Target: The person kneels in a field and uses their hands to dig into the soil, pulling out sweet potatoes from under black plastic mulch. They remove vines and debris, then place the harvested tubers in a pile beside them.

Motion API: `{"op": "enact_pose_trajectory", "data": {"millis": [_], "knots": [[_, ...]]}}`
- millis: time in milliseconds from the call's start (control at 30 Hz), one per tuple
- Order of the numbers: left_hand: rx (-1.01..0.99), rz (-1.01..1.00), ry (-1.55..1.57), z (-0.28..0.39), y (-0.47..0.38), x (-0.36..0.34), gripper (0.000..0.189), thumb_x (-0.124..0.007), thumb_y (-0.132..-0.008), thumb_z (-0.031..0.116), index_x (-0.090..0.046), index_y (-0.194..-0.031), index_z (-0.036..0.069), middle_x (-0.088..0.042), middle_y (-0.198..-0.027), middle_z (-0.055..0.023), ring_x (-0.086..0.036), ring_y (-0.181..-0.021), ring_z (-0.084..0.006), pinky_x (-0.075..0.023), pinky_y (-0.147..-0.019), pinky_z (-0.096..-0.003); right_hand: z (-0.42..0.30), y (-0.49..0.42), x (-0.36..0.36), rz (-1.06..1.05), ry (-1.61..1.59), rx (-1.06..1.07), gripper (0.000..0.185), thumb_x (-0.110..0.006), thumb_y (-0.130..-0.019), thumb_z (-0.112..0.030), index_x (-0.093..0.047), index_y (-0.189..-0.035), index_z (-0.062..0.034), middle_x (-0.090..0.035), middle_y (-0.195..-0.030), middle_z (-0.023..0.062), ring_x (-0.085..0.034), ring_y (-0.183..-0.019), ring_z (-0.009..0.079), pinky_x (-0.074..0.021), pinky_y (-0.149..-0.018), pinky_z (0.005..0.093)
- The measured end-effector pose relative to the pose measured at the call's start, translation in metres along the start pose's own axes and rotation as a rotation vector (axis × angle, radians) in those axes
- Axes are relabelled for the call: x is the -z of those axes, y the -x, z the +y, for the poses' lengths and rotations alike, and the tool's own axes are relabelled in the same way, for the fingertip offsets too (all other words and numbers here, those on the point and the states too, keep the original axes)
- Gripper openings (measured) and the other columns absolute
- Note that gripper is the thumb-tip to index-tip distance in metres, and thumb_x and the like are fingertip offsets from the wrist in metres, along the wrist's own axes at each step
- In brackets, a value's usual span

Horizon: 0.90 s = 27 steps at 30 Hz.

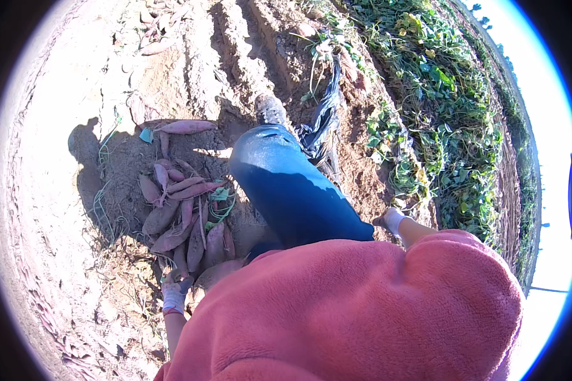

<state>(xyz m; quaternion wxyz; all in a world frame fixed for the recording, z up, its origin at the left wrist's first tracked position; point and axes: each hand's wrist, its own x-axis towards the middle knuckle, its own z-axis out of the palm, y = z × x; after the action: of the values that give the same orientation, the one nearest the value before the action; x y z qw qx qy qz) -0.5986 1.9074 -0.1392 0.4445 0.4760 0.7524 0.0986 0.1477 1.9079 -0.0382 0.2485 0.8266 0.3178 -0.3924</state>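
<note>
A heap of reddish sweet potatoes point(186, 214) lies on the soil in my shadow, left of my bent knee. My left hand point(176, 282), in a soiled glove with a pale cuff, is at the near end of the heap, against the lowest roots; whether its fingers hold one is unclear. On the other side of my leg, my right hand point(392, 221), also gloved, is low over the soil beside the vines, its fingers partly hidden and its grip unclear. One longer sweet potato point(188, 126) lies at the heap's far end, near a green leaf point(146, 135).
Crumpled black plastic film point(325, 112) lies on the soil just right of my knee. Green sweet potato vines point(448, 119) cover the ground along the right. Another pile of sweet potatoes point(157, 45) lies farther off at the upper left, near furrows in the soil point(233, 43).
</note>
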Motion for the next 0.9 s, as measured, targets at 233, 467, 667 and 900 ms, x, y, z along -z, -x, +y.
{"op": "enact_pose_trajectory", "data": {"millis": [233, 467, 667, 900], "knots": [[-0.066, -0.181, -0.088, 0.060, -0.032, -0.011, 0.068, -0.074, -0.071, 0.045, -0.058, -0.122, 0.004, -0.065, -0.113, -0.0159, -0.063, -0.102, -0.0269, -0.0497, -0.089, -0.0358, -0.082, -0.017, 0.065, 0.319, -0.532, 0.400, 0.051, -0.070, -0.078, -0.039, -0.063, -0.112, -0.0018, -0.067, -0.107, 0.0175, -0.063, -0.099, 0.0291, -0.0476, -0.090, 0.0366], [0.215, -0.357, -0.465, 0.076, -0.072, -0.086, 0.072, -0.070, -0.071, 0.052, -0.059, -0.120, 0.001, -0.062, -0.118, -0.0188, -0.060, -0.108, -0.0283, -0.0483, -0.090, -0.0368, -0.090, -0.141, 0.138, 0.367, -0.876, 0.319, 0.049, -0.070, -0.082, -0.033, -0.060, -0.119, -0.0031, -0.065, -0.115, 0.0138, -0.063, -0.102, 0.0237, -0.0481, -0.090, 0.0344], [0.124, -0.133, -0.107, 0.256, -0.106, -0.104, 0.043, -0.063, -0.080, 0.040, -0.069, -0.103, 0.004, -0.070, -0.094, -0.0130, -0.066, -0.085, -0.0221, -0.0507, -0.076, -0.0350, -0.158, -0.250, 0.307, 0.267, -1.391, 0.366, 0.052, -0.070, -0.082, -0.018, -0.051, -0.128, -0.0013, -0.061, -0.119, 0.0176, -0.061, -0.104, 0.0248, -0.0493, -0.088, 0.0364], [0.170, -0.417, -0.235, 0.444, -0.110, -0.176, 0.037, -0.066, -0.085, 0.032, -0.065, -0.109, 0.003, -0.070, -0.096, -0.0122, -0.065, -0.089, -0.0205, -0.0508, -0.077, -0.0331, -0.253, -0.392, 0.455, 0.520, -0.504, 0.745, 0.082, -0.088, -0.060, -0.029, -0.049, -0.130, -0.0119, -0.060, -0.122, 0.0113, -0.056, -0.111, 0.0237, -0.0422, -0.096, 0.0365]]}}
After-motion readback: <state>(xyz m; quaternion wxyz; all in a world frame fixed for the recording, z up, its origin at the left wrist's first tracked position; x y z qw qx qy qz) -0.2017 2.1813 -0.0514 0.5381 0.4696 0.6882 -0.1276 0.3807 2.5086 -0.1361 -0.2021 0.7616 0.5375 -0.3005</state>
